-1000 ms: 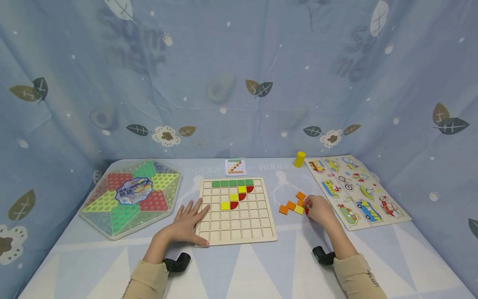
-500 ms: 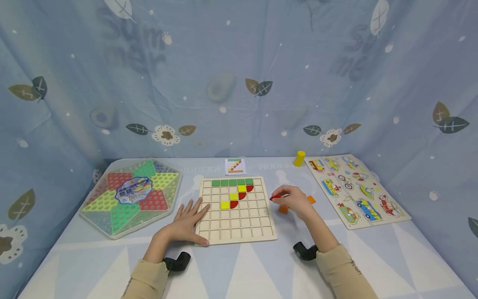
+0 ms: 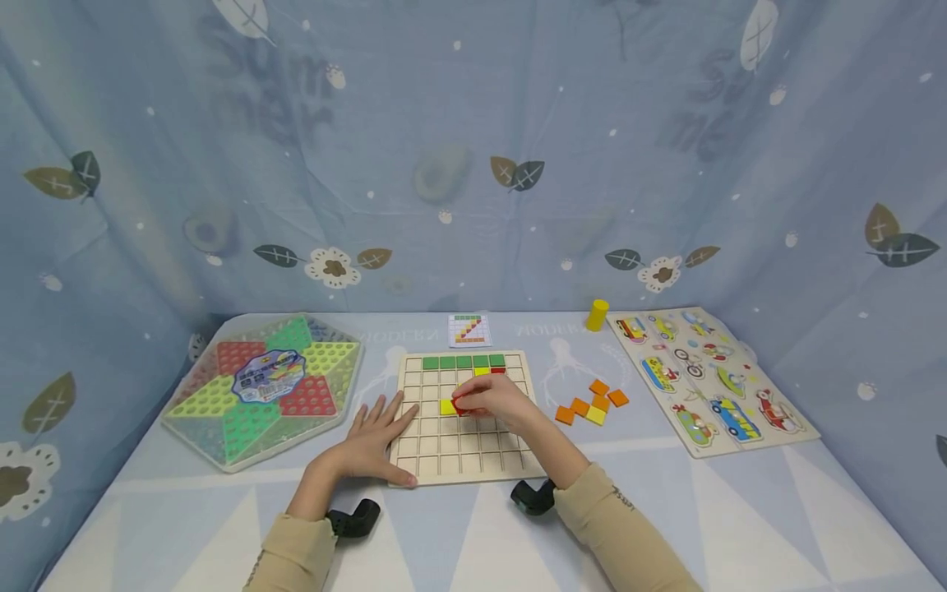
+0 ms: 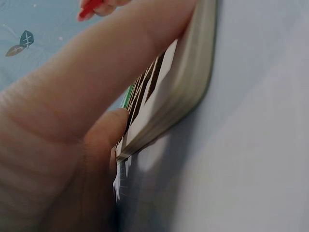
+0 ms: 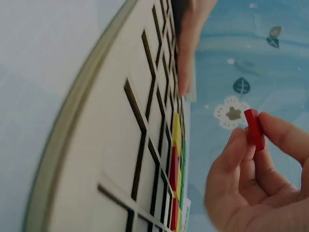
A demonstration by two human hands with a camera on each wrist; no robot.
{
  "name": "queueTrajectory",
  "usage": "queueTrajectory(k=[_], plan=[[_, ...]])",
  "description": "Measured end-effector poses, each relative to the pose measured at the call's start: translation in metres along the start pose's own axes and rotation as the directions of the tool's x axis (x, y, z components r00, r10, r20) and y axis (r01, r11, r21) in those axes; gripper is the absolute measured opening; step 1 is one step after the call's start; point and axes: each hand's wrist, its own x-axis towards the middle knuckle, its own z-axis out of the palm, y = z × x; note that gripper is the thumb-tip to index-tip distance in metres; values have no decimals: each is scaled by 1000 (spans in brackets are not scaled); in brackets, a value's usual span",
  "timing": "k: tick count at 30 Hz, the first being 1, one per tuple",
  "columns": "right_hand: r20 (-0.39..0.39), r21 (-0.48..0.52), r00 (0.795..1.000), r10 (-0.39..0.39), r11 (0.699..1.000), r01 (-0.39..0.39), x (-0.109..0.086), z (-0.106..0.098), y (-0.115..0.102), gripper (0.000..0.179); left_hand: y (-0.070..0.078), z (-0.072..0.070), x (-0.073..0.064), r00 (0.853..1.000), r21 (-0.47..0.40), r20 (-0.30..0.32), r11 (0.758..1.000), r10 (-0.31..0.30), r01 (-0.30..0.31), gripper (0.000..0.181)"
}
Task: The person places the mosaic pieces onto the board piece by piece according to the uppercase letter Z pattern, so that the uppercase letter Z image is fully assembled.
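- Red piece (image 5: 255,129): pinched between thumb and fingertip of the right hand (image 3: 499,401), held over the board (image 3: 436,469), apart from its face in the right wrist view.
- Key relation: board lies straight below the grip, gap between. Piece's long edge looks roughly in line with the board face, slightly tilted. Right hand has it; left hand (image 3: 373,444) further off, to the left.
- Looks: plain bright red, thin, flat-sided, seen nearly edge-on. Full outline can't tell, fingers cover part.
- Yellow tile (image 3: 446,407): on the board, just left of the grip.
- More yellow and red on the board beyond the grip, towards its right; partly hidden by the hand.
- Green row (image 3: 464,362): far side of the board, past the grip.
- Left hand: fingers spread, resting on the board's left edge, pinching nothing.
- Card (image 3: 469,330): beyond the board, straight out from the grip, small coloured grid pattern.
- Loose tiles (image 3: 580,406): right of the grip, off the board; orange plus one yellow.
- Game board (image 3: 309,398): well left of the grip, past the left hand.
- Yellow cylinder (image 3: 598,316): far right of the grip, upright.
- Puzzle (image 3: 706,372): furthest right, vehicle pictures.
- Curtain (image 3: 436,123): blue, leaf print, behind everything.
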Motion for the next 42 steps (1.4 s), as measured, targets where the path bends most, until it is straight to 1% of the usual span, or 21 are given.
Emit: queueTrajectory(k=[5, 8, 11, 14, 16, 18, 20, 23, 27, 29, 30, 33, 37, 40, 42], plan=[[11, -124, 1000, -6, 992, 8, 6, 10, 0, 19, 1, 0, 0, 1000, -1, -1, 1000, -6, 6, 112], [8, -156, 1000, -10, 988, 11, 10, 14, 3, 19, 2, 0, 0, 1000, 0, 0, 1000, -5, 5, 112], [-5, -186, 1000, -9, 982, 8, 13, 17, 7, 12, 2, -1, 0, 1000, 3, -2, 1000, -2, 2, 111], [-8, -254, 999, -32, 967, 29, 14, 20, 10, 1, 2, -1, -1, 1000, 3, -4, 1000, 0, 0, 111], [-15, -330, 998, -60, 943, 51, 15, 21, 11, 6, 3, -1, -2, 1000, 1, -3, 1000, -4, 4, 111], [-26, -420, 995, -93, 905, 73, 14, 21, 11, 12, 3, -1, -2, 1000, -2, -2, 1000, -3, 3, 111], [-39, -479, 993, -108, 874, 76, 15, 22, 11, 15, 3, -2, -2, 1000, -5, -1, 1000, -2, 2, 111], [-50, -536, 993, -110, 842, 67, 15, 22, 9, 17, 4, -2, -3, 1000, -5, 0, 1000, 3, -3, 111], [-31, -595, 992, -125, 799, 82, 17, 25, 7, 17, 6, -3, -4, 1000, -6, -2, 1000, 4, -4, 111], [-22, -617, 991, -134, 781, 92, 19, 26, 6, 18, 7, -4, -4, 1000, -9, -7, 1000, 10, -10, 111], [-19, -621, 991, -133, 778, 93, 20, 26, 6, 19, 7, -4, -4, 1000, -8, -7, 1000, 8, -8, 111], [-21, -625, 990, -137, 775, 94, 21, 24, 6, 20, 6, -4, -3, 1000, -7, -6, 1000, 7, -7, 110], [-33, -559, 988, -150, 822, 106, 18, 15, 8, 16, 4, -3, -2, 1000, -3, 3, 1000, -7, 7, 110], [-63, -501, 985, -158, 859, 105, 12, 1, 11, 11, 4, -1, -1, 1000, -8, 4, 1000, -7, 7, 111], [-98, -493, 982, -162, 865, 94, 5, -11, 13, 11, 4, 0, -1, 1000, -12, -1, 1000, -3, 3, 111]])
